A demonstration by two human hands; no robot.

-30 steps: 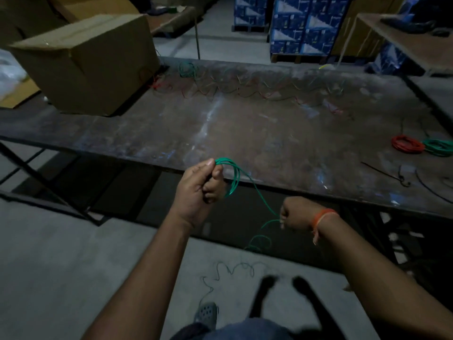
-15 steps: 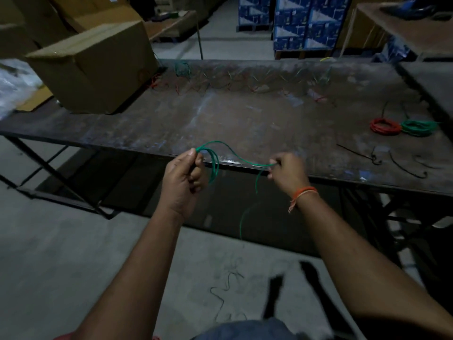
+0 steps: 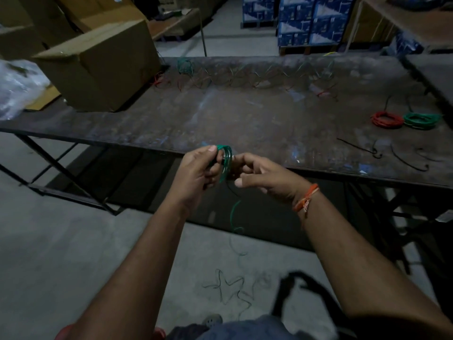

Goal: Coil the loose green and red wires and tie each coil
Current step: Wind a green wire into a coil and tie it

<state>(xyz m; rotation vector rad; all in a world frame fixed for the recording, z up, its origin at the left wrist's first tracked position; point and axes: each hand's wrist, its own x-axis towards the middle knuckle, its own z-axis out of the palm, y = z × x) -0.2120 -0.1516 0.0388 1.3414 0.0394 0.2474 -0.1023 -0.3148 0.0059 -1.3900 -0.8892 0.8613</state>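
**Count of things at the workbench**

Two finished coils lay on the workbench [image 3: 245,123]: one red coil [image 3: 387,119], one green coil [image 3: 420,120]. One cardboard box [image 3: 98,69] sat at its left end. Two hands, left hand [image 3: 196,173] and right hand [image 3: 264,175], shared one green wire [image 3: 225,158].

Dark metal table [image 3: 245,123] with cardboard box [image 3: 98,67], red coil [image 3: 387,119], green coil [image 3: 421,120]

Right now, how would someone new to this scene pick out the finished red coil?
Look at the long dark table and follow it to its right end. Two small coils lie there touching side by side; the red coil is the left one, nearer the table's middle, with the green coil on its right.
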